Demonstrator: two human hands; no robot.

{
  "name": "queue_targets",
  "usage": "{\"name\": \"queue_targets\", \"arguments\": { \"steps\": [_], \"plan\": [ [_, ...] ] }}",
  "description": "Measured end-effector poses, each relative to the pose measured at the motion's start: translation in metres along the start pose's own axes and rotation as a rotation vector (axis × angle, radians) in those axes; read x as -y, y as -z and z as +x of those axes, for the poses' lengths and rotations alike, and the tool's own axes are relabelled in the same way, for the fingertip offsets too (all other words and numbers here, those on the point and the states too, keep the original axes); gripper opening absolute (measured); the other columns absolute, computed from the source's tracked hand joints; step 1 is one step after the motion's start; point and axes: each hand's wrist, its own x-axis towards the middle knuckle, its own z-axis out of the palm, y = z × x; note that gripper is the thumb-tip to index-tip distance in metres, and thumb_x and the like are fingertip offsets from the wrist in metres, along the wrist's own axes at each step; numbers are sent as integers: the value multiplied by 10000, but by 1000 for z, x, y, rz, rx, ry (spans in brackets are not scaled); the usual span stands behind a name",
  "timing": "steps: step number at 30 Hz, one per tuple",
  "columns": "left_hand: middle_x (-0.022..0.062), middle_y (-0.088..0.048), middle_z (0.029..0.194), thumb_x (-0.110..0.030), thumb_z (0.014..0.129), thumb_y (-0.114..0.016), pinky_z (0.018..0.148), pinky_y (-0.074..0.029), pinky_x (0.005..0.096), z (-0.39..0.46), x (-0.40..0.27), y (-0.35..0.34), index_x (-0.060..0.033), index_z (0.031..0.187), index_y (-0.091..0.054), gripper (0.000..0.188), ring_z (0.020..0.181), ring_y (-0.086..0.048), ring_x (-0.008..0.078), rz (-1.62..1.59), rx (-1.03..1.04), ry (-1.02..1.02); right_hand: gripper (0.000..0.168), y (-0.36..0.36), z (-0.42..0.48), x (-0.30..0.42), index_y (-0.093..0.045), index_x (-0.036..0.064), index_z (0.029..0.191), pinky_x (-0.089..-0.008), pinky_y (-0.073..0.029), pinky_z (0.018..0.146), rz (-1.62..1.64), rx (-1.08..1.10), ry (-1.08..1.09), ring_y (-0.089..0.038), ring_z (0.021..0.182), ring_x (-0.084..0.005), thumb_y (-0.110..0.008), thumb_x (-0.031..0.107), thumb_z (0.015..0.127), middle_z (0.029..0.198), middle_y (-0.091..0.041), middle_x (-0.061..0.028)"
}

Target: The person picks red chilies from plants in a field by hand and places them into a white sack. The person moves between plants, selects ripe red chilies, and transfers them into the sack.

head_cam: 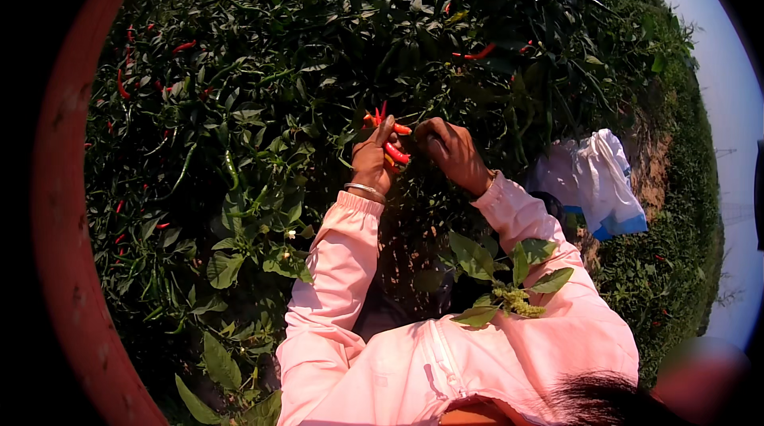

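Observation:
Several red chili peppers point(396, 153) are bunched in my left hand point(371, 162), their tips and ends sticking out past the thumb and fingers. Just to the right, my right hand point(452, 151) is curled among the leaves of the pepper plants, its fingers bent together; whether it grips a stem or a pepper is hidden. Dark green chili plants point(334, 62) surround both hands. More red chilies hang at the upper right, one of them point(479, 52) beyond my right hand, and others at the left, such as a curved one point(122, 85). Green chilies point(231, 169) hang left of my left hand.
A white woven sack point(597, 178) with a blue edge lies to the right of my right forearm, near a strip of bare soil point(652, 157). A broad-leaved weed with a green flower spike point(519, 301) stands against my right sleeve. More plants run along the right side.

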Motion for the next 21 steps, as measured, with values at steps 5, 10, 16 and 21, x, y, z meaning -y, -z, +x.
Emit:
{"name": "queue_targets", "arguments": {
  "steps": [5,10,16,21],
  "plan": [
    [11,-551,646,-77,788,-634,492,-430,196,-4,4,-3,-26,877,-592,111,519,-498,94,88,113,-37,137,-1,2,0,-524,31,862,-336,-415,485,-235,84,103,-527,547,-275,-594,85,757,632,-509,-89],
    [25,-559,766,-91,823,-586,566,-448,252,-11,-3,4,-44,976,-557,163,632,-523,113,-63,307,37,178,12,12,-5,-507,44,751,-250,-362,540,13,-127,-77,-483,578,-132,-493,178,868,692,-543,-50],
    [53,-543,768,-113,786,-591,524,-399,229,-36,-7,-5,-39,1010,-510,250,604,-486,103,147,532,199,219,-14,80,-16,-570,3,981,-255,-436,645,336,223,-157,-543,700,-140,-491,160,851,796,-592,-97],
    [80,-530,699,-69,642,-652,540,-425,249,-81,-25,-11,11,1165,-433,573,618,-530,156,421,937,361,267,-147,160,-92,-591,66,999,-341,-467,681,71,482,-187,-585,766,-250,-544,224,790,874,-616,-134]
  ]
}}
